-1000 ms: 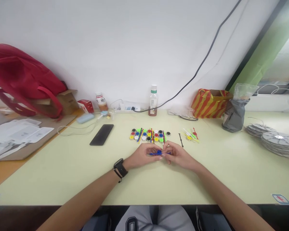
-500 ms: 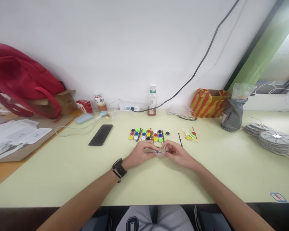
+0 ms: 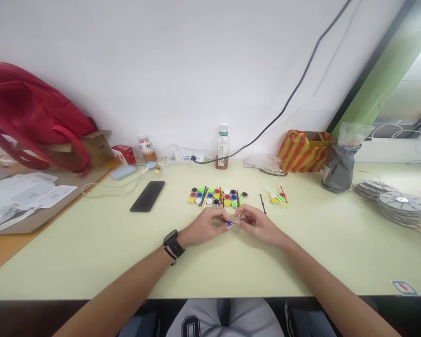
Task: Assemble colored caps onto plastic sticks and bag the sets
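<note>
Low over the table, my left hand point(image 3: 206, 225) and my right hand point(image 3: 257, 224) meet fingertip to fingertip. Between them is a small, thin blue plastic stick point(image 3: 230, 223), pinched by both; its ends are partly covered by my fingers. Just beyond my hands lie rows of small round discs point(image 3: 216, 196) in black, red, white, blue, green and yellow. Thin coloured sticks point(image 3: 221, 197) lie among the discs. A black stick point(image 3: 263, 204) with wider ends rests to the right, beside a small pile of yellow, green and red pieces point(image 3: 276, 196).
A black phone point(image 3: 147, 196) lies to the left. Along the wall stand a drink bottle point(image 3: 222, 149), a power strip point(image 3: 185, 155) with a black cable, and a red-and-yellow striped bag point(image 3: 303, 152). Stacked grey discs point(image 3: 402, 208) sit at the right, a red backpack point(image 3: 35, 112) at the left.
The blue stick has turned between my fingertips and less of it shows past my left fingers. Both hands stay in nearly the same place.
</note>
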The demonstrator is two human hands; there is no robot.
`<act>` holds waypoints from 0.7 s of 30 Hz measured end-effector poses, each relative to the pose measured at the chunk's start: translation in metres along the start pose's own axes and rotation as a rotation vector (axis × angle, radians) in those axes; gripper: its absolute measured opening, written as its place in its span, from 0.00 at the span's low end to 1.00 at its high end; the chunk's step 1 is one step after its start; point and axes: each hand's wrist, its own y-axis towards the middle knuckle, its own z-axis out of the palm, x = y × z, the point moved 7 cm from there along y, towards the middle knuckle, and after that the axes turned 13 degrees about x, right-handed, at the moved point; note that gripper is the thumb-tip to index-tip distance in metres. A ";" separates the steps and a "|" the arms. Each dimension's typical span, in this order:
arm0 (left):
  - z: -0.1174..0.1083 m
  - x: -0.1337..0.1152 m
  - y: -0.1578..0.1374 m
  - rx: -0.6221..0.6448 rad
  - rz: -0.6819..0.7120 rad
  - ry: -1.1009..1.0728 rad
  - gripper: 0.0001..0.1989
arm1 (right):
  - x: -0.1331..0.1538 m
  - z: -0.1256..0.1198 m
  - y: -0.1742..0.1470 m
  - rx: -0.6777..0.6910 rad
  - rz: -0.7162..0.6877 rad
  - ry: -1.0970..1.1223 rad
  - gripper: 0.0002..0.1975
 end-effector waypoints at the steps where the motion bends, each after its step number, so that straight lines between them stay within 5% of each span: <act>1: 0.001 -0.002 0.000 0.000 0.015 -0.034 0.10 | 0.000 -0.001 0.000 -0.005 -0.001 0.005 0.15; 8: 0.005 -0.003 0.004 -0.018 -0.006 -0.207 0.13 | 0.011 -0.010 -0.003 -0.053 -0.023 0.084 0.18; 14: -0.009 0.019 0.002 -0.202 -0.102 -0.329 0.16 | 0.011 -0.019 -0.008 -0.210 -0.031 -0.092 0.21; 18: -0.012 0.023 0.000 -0.240 -0.126 -0.362 0.18 | 0.016 -0.014 -0.009 -0.197 -0.070 -0.093 0.24; 21: -0.013 0.021 0.000 -0.249 -0.117 -0.380 0.17 | 0.018 -0.004 -0.006 -0.054 -0.061 -0.057 0.14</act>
